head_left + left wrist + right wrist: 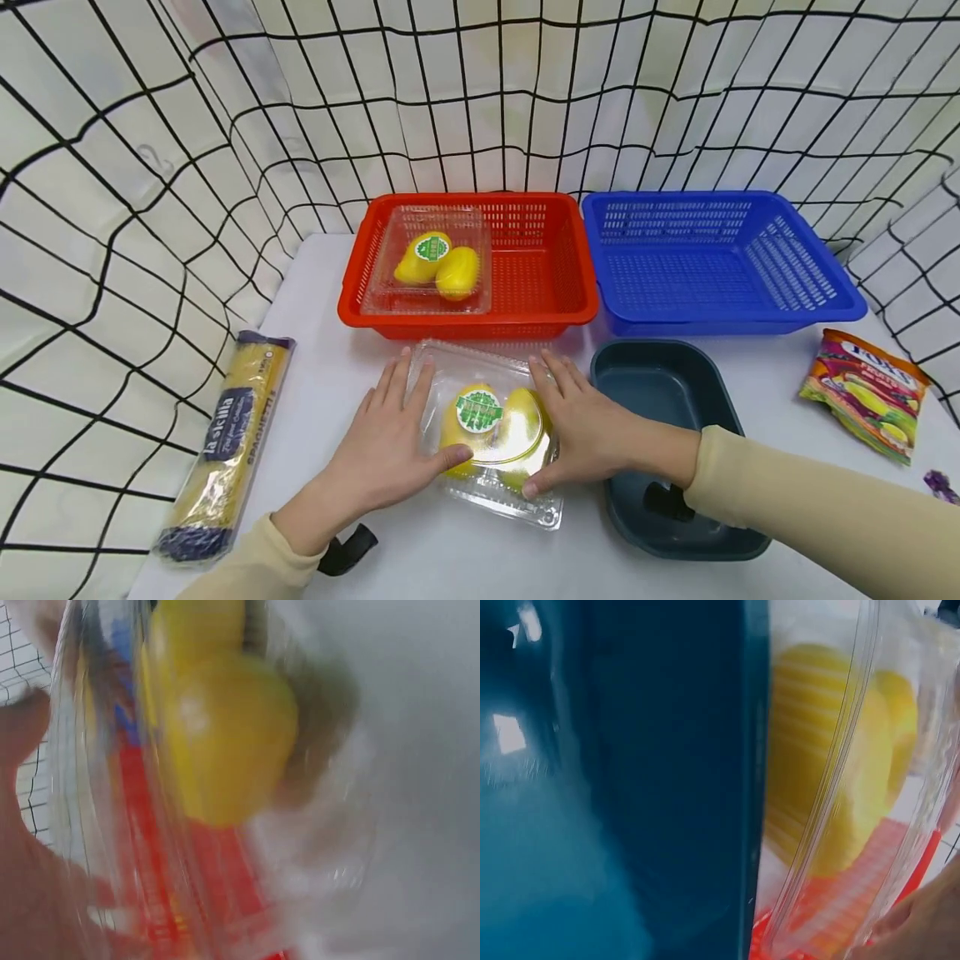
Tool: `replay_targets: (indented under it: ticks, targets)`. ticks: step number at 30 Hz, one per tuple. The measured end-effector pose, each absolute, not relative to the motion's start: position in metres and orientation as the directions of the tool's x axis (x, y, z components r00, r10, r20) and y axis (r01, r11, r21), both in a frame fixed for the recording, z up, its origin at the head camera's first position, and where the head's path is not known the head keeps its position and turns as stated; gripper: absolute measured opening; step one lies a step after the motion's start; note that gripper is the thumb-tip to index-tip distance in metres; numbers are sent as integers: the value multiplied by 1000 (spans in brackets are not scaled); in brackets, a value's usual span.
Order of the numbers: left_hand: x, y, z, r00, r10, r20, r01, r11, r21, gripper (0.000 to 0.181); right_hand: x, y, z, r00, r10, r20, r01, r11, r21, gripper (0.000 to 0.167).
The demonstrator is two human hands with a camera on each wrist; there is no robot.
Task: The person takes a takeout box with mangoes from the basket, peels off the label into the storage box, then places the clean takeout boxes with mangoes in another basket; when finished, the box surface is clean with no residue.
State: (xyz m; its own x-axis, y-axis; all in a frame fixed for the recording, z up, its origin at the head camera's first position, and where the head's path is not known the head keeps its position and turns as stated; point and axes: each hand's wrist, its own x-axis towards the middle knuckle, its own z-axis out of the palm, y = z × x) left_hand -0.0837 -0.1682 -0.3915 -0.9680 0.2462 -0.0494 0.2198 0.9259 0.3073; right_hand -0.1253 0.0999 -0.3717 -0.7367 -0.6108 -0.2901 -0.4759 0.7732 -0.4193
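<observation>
1. We find the clear box (491, 446) of yellow fruits (522, 412) between both sets of fingers, its far edge close to the front rim of the red basket (465, 323), which stands just beyond the fingertips with a second fruit box (450, 217) inside.
2. Right of the right fingers, we see the dark tray (663, 387) very near the box's right edge, leaving only a narrow strip; the blue basket (735, 321) lies beyond it.
3. Left of the left fingers, we have a broad stretch of white surface (318, 358), reaching to the spaghetti pack (232, 442).
4. We see the left hand (390, 446) spread wide, fingers straight and pointing forward along the box's left edge, thumb over the lid.
5. We see the right hand (592, 421) reaching in across the tray, fingers extended over the box's right edge, thumb apart from them; we cannot tell whether either hand bears weight.
</observation>
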Motion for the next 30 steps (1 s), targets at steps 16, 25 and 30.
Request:
replay_targets:
  ticks: [16,25,30]
  targets:
    - [-92,-179,-388,-899,426,-100,383,877,291,125,-135,113,-370,-661,-689,-297,-526,708,-471,145]
    - [-93,-177,-387,-894,435,-104,399,881,256,125,-142,113,-364,-632,-733,-253,-603,669,-434,139]
    - [-93,-177,-386,-895,431,-117,391,882,263,125,-151,100,-352,-609,-771,-184,-635,613,-471,116]
